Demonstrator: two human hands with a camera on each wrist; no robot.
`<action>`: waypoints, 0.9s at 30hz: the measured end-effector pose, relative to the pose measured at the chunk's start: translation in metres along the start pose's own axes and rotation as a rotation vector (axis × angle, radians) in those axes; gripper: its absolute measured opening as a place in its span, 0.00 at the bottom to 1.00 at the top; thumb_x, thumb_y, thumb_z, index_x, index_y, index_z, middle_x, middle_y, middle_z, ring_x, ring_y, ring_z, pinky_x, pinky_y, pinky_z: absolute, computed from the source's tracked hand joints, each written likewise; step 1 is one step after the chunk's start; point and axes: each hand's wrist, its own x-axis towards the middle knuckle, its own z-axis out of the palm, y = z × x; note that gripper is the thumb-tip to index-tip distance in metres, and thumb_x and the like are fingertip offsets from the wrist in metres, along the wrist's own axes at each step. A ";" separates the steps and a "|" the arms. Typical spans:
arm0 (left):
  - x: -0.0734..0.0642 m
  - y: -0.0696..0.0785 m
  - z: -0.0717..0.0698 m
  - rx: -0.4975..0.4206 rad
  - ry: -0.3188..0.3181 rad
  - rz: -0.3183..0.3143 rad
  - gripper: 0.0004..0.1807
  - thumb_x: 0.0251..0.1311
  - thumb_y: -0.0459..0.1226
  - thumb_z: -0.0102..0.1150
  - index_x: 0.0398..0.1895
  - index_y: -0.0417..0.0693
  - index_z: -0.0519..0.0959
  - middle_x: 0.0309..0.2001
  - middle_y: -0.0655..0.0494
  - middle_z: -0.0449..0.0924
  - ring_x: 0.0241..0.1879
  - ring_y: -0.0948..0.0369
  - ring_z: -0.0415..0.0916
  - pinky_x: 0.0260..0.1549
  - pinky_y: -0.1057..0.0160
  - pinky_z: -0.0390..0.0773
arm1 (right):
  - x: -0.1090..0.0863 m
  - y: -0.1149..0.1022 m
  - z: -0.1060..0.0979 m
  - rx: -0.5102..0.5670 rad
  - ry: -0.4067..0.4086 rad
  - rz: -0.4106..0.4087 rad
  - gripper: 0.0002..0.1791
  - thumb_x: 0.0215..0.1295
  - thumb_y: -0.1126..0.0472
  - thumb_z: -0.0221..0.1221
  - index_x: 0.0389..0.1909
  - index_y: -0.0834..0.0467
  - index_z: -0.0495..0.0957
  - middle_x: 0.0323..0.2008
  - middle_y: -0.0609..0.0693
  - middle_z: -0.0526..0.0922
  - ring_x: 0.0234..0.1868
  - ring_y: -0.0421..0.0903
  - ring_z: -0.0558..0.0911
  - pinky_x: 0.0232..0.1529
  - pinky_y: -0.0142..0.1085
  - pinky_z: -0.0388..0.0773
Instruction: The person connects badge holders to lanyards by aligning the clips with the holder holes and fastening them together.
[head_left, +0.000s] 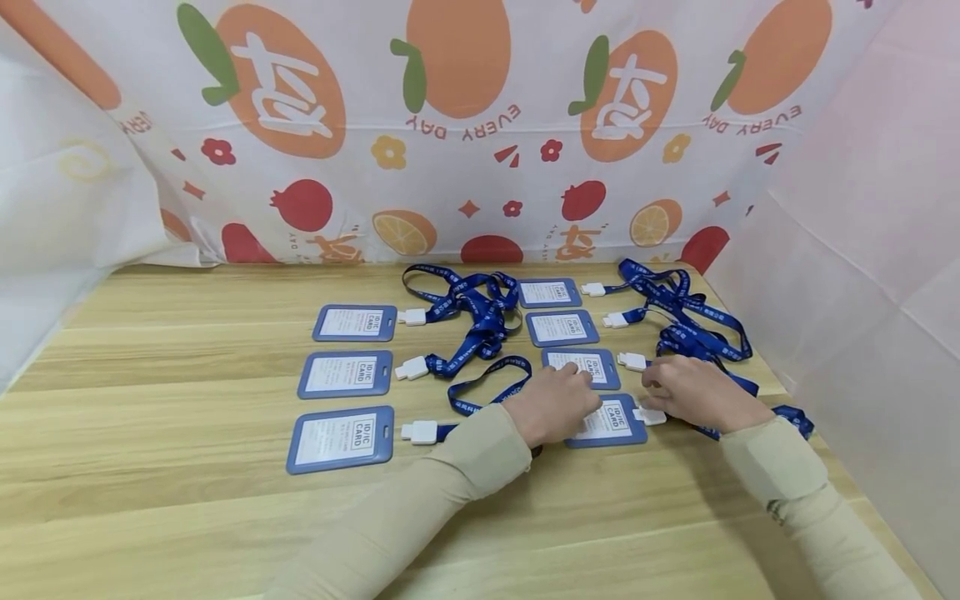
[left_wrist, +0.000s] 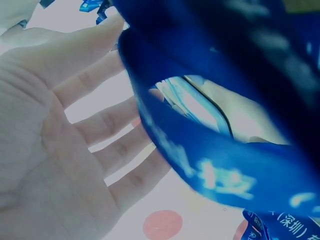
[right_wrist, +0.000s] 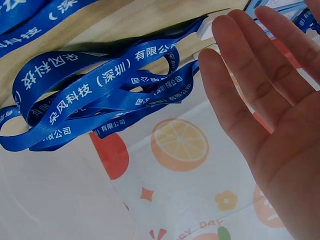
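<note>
Fingers of the left hand (head_left: 553, 404) reach over the nearest card holder (head_left: 617, 418) on the right in the head view, hiding part of it; a second holder (head_left: 604, 367) lies just past their tips, two more beyond that in line. Facing them, the right hand (head_left: 697, 393) has its fingertips right beside two white clips (head_left: 651, 416), one at the near side of them and one at the far side; whether its thumb touches either, I can't tell from here. Past those fingers spreads a tangle of blue straps (head_left: 686, 340). Another bundle (head_left: 483, 310) sits beyond the left fingers, and three holders (head_left: 339, 439) stand in a column well out to their left, all on a wooden table (head_left: 187, 467). From the left wrist, I see that hand's fingers straight and spread, a blue band (left_wrist: 200, 155) looping close across their ends; what the covered tips touch, I can't tell. From the right wrist, the fingers are nearly straight, side by side, tips next to the clips, with lettered straps looping out ahead of them.
</note>
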 end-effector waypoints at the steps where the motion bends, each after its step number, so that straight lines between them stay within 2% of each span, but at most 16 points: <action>1: 0.000 -0.001 0.000 -0.007 0.001 -0.002 0.14 0.72 0.43 0.60 0.57 0.57 0.84 0.56 0.54 0.81 0.55 0.56 0.76 0.53 0.55 0.79 | 0.000 0.000 0.000 0.001 0.010 0.002 0.08 0.64 0.63 0.68 0.41 0.63 0.87 0.41 0.57 0.86 0.38 0.50 0.82 0.44 0.50 0.84; 7: 0.001 -0.005 -0.002 -0.038 -0.001 -0.015 0.15 0.71 0.44 0.61 0.58 0.57 0.84 0.59 0.53 0.80 0.58 0.55 0.75 0.56 0.53 0.78 | 0.002 0.002 0.000 0.007 0.041 -0.013 0.06 0.66 0.64 0.66 0.40 0.64 0.86 0.42 0.58 0.86 0.39 0.51 0.84 0.44 0.50 0.84; 13: 0.001 -0.008 -0.001 -0.052 0.012 -0.024 0.14 0.71 0.43 0.61 0.57 0.57 0.84 0.57 0.54 0.81 0.56 0.55 0.76 0.54 0.54 0.79 | 0.004 -0.002 -0.002 0.015 0.031 0.001 0.08 0.66 0.63 0.67 0.42 0.64 0.87 0.43 0.58 0.86 0.43 0.54 0.85 0.47 0.52 0.83; 18: 0.003 -0.009 -0.002 -0.067 0.007 -0.037 0.15 0.71 0.43 0.60 0.58 0.57 0.84 0.59 0.53 0.80 0.56 0.54 0.75 0.54 0.53 0.79 | 0.007 -0.004 -0.005 0.011 0.035 0.016 0.10 0.65 0.62 0.68 0.43 0.64 0.87 0.43 0.57 0.86 0.42 0.53 0.84 0.46 0.51 0.83; 27: 0.005 -0.014 -0.004 -0.059 0.011 -0.051 0.16 0.71 0.44 0.62 0.58 0.57 0.84 0.58 0.54 0.80 0.57 0.56 0.76 0.54 0.56 0.79 | 0.013 -0.002 -0.008 0.023 0.027 0.041 0.09 0.66 0.64 0.66 0.44 0.65 0.86 0.44 0.58 0.86 0.45 0.55 0.84 0.48 0.53 0.82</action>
